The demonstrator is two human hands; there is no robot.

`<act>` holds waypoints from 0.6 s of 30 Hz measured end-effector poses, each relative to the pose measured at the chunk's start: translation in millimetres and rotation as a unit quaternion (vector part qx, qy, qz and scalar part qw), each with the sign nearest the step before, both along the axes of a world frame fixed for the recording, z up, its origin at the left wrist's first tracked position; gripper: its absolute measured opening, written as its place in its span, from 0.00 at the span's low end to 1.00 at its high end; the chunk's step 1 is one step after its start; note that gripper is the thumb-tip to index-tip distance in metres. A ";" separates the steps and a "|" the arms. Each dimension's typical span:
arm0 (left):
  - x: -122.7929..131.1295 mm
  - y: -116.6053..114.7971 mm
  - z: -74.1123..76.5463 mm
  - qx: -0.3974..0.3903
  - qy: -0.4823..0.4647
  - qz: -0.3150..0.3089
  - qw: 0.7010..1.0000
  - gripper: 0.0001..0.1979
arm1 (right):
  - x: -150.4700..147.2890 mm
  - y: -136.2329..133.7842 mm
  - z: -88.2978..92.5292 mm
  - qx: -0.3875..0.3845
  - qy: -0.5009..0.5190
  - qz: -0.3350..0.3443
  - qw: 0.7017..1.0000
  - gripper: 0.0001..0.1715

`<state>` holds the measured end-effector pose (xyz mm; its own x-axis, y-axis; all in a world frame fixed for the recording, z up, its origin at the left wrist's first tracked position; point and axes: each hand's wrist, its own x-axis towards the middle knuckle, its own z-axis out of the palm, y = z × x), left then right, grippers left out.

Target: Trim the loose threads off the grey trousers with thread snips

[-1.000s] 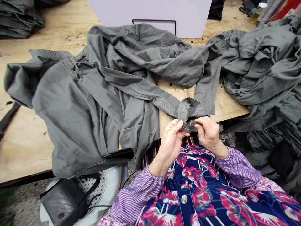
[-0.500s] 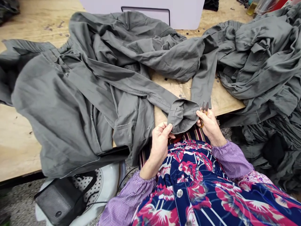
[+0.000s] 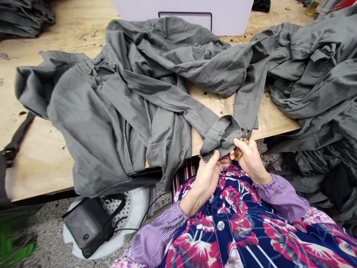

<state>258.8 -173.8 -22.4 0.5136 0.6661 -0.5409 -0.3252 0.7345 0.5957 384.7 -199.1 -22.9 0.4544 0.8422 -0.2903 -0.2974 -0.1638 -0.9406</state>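
Note:
A grey garment (image 3: pixel 92 123) lies spread over the table edge, and one of its narrow legs or sleeves runs toward me. Its open, stitched end, a cuff (image 3: pixel 223 134), faces up between my hands. My left hand (image 3: pixel 209 169) pinches the near left rim of the cuff between thumb and fingers. On the right rim, my right hand (image 3: pixel 249 156) pinches the fabric and also keeps a pair of yellow-handled thread snips (image 3: pixel 239 150) in its palm, the dark blades pointing up and away. The snips' lower part is partly hidden by the fingers.
More grey garments (image 3: pixel 315 70) are heaped at the right and hang off the table (image 3: pixel 36 167). A folded dark stack (image 3: pixel 25 16) stands at the far left. Behind the garment is a pale panel (image 3: pixel 184 9). Below, a black mesh bag (image 3: pixel 89 223) sits on a white stool (image 3: pixel 136 208).
My left hand has moved right along the cuff's near rim, closer to my right hand. The cuff is turned and more bunched. The view has shifted a little left.

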 end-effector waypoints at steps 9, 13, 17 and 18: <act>-8.1 19.6 7.0 0.091 0.012 0.144 0.985 0.10 | 10.0 -18.2 39.3 0.107 -0.569 0.293 0.761 0.08; -13.6 19.3 9.9 0.107 -0.027 0.100 0.989 0.09 | 5.0 25.3 32.0 0.056 -0.595 0.296 0.745 0.10; -22.6 24.5 9.6 0.065 -0.094 0.092 0.989 0.08 | 8.3 57.2 -0.7 0.077 -0.534 0.282 0.793 0.10; -24.3 26.0 9.3 0.056 -0.097 0.093 0.989 0.08 | 9.5 58.6 -7.1 0.083 -0.528 0.275 0.799 0.10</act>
